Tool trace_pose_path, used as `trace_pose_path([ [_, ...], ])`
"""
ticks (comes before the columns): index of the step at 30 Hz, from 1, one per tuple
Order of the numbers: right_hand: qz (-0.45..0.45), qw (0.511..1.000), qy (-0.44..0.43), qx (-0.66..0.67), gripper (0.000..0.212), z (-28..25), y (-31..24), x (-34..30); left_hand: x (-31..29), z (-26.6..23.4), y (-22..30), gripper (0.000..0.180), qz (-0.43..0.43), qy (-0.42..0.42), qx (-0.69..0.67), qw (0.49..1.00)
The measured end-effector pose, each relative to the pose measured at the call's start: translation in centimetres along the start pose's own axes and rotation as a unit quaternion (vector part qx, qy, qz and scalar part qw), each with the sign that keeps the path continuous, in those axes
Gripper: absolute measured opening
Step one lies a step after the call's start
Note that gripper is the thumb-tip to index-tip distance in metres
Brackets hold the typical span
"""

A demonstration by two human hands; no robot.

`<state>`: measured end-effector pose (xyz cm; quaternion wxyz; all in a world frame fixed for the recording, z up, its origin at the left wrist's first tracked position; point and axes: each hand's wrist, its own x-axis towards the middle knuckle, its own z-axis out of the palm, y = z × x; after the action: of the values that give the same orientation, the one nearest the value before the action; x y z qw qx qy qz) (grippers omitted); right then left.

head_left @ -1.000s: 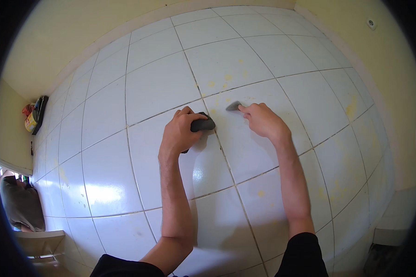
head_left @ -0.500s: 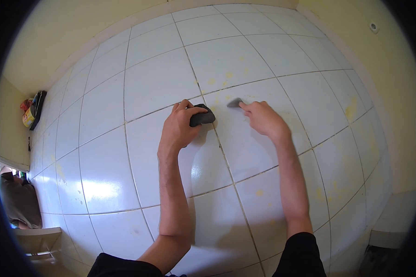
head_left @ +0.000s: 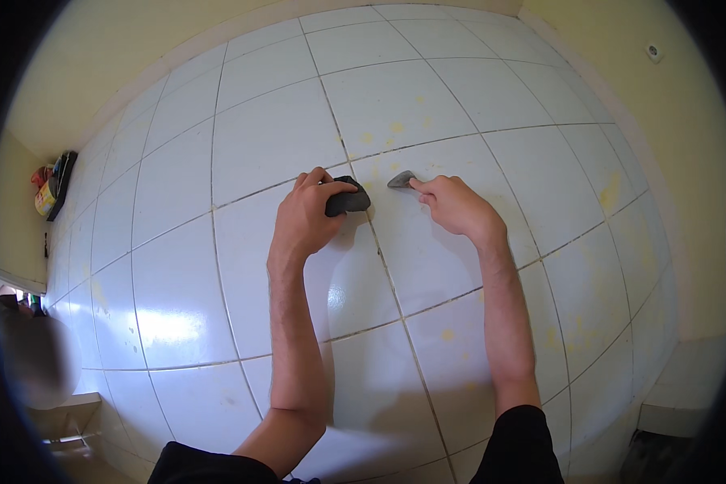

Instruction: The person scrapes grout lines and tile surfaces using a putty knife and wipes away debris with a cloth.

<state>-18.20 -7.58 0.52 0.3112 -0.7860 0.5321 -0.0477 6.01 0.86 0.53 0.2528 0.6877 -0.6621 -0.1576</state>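
My left hand (head_left: 300, 216) is closed around a dark grey block (head_left: 350, 198) with rounded edges, held at a grout line of the white tiled floor (head_left: 274, 133). What it is made of I cannot make out. To its right, my right hand (head_left: 461, 208) grips a small scraper (head_left: 400, 179) with a grey, pointed blade. The blade lies low over the tile, aimed left toward the block, with a narrow gap between the two. My fingers hide most of the scraper's handle. Yellow stains (head_left: 395, 127) dot the tiles just beyond both hands.
More yellow marks (head_left: 611, 192) spread over tiles at the right. By the left wall stand a black item with red and yellow packages (head_left: 48, 192). A blurred dark shape (head_left: 32, 355) is at the lower left, above a low ledge (head_left: 66, 407). Cream walls (head_left: 661, 121) border the floor.
The scraper blade has shifted slightly left and looks turned, now nearer the block. My left hand still holds the block. The dark shape at the lower left has moved and blurred.
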Motion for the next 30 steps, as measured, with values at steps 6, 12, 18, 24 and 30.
trace_pose_path([
  [6, -0.051, 0.994, 0.092, 0.020, 0.025, -2.5, -1.5, -1.8, 0.0, 0.2, -0.3, 0.047, 0.011, 0.013, -0.013, 1.000],
  [12, -0.090, 0.977, 0.192, 0.023, 0.020, -2.8, -1.9, -1.3, 0.1, -0.6, 0.1, 0.056, 0.031, 0.051, -0.074, 0.995],
  [18, -0.071, 0.987, 0.145, 0.017, 0.021, -2.4, -1.7, -0.9, 0.2, -0.9, 0.2, 0.053, 0.030, 0.046, -0.111, 0.992],
  [24, -0.063, 0.990, 0.124, -0.022, 0.023, -3.1, -1.7, -1.3, 0.1, -0.9, 0.3, 0.050, 0.036, 0.037, -0.106, 0.993],
  [30, -0.066, 0.990, 0.120, -0.023, 0.022, -2.8, -1.2, -1.3, 0.2, -0.7, 0.2, 0.050, 0.045, 0.037, -0.104, 0.993],
])
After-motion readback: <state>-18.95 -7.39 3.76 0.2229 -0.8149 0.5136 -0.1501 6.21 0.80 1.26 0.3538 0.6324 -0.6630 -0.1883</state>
